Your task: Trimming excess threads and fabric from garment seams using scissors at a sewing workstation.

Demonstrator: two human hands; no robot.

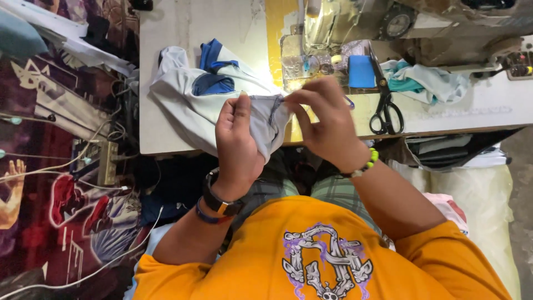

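Observation:
A light grey garment with blue panels (pixel 194 94) lies bunched on the white sewing table (pixel 172 28) and hangs over its front edge. My left hand (pixel 236 147) grips a fold of the grey cloth near that edge. My right hand (pixel 327 125) pinches the stitched dark seam of the same cloth just to the right, fingers closed on it. Both hands hold the fabric up in front of my orange shirt.
A sewing machine (pixel 333 28) stands at the back of the table. Black scissors (pixel 385 108) lie to the right of my hands, next to a blue block (pixel 361 71) and teal cloth (pixel 427 83). Patterned fabric and cables (pixel 61 183) cover the floor on the left.

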